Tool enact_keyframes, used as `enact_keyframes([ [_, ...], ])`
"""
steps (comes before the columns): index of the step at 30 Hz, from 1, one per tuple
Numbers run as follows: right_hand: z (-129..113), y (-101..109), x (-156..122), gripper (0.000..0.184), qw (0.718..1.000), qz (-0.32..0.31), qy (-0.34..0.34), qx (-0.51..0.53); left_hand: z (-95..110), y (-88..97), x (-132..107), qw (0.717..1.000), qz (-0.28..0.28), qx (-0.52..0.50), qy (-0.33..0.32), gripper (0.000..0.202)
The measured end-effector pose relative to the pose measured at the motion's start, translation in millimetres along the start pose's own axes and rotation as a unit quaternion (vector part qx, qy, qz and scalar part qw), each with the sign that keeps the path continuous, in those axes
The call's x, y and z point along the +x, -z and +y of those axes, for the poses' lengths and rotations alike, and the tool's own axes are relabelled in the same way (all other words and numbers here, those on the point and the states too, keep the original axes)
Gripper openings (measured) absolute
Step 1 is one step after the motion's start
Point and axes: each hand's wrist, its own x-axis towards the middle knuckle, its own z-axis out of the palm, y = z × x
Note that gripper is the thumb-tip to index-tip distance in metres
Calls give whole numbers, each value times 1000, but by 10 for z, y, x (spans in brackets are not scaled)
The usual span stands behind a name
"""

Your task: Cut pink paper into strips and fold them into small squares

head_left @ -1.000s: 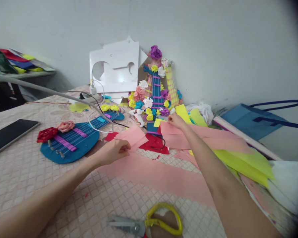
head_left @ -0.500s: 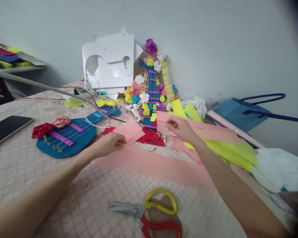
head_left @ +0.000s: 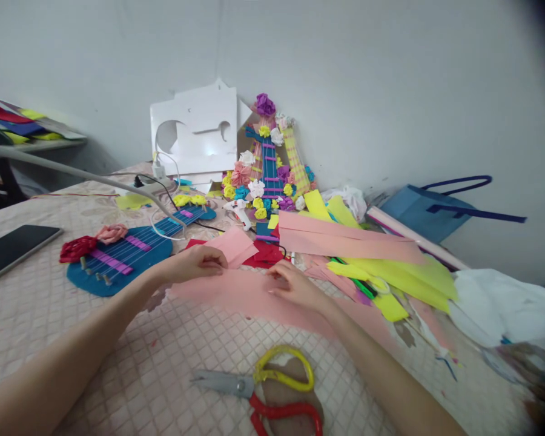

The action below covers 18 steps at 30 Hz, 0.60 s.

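Just below L hand (head_left: 195, 264), pink strip (head_left: 240, 292) lies flat on cloth (head_left: 163, 357), running off to R; L fingers curled at its top edge, can't tell if pinching; R hand (head_left: 297, 287) over strip's mid, thumb & fingers loosely parted, contact unclear; strip passes under R forearm (head_left: 367, 357), part hidden, R end blurred; pink sheets (head_left: 236, 243) past L hand, on red paper (head_left: 267, 254); scissors (head_left: 240, 384) nearer, cut off at bottom; phone (head_left: 18, 247) cut off at L edge; glue gun (head_left: 238, 213) past sheets, any lettering too small to read.
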Motion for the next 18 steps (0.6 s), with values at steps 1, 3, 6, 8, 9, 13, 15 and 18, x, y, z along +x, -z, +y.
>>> enact_keyframes([
  [1,-3,-19,24,30,1000,1,0,-2,-7,8,-2,1000,-3,-3,-2,22],
  [3,-33,-65,82,32,1000,-6,3,-8,-24,24,-9,1000,-6,-3,-7,22],
  [6,-97,-104,147,9,999,-20,1,-26,-84,51,-26,1000,0,30,1,22],
  [8,-111,-84,138,5,999,-23,-11,-34,-145,74,-35,998,5,61,17,23],
  [9,-101,-59,113,6,999,-23,-19,-36,-178,84,-38,997,10,74,26,24],
  [13,34,109,-95,6,997,-29,-64,-36,-302,110,-19,993,41,95,51,25],
  [15,119,214,-229,6,995,-35,-87,-40,-355,113,1,991,56,104,56,25],
  [18,223,379,-436,8,992,-35,-116,-44,-416,122,25,982,92,144,76,24],
])
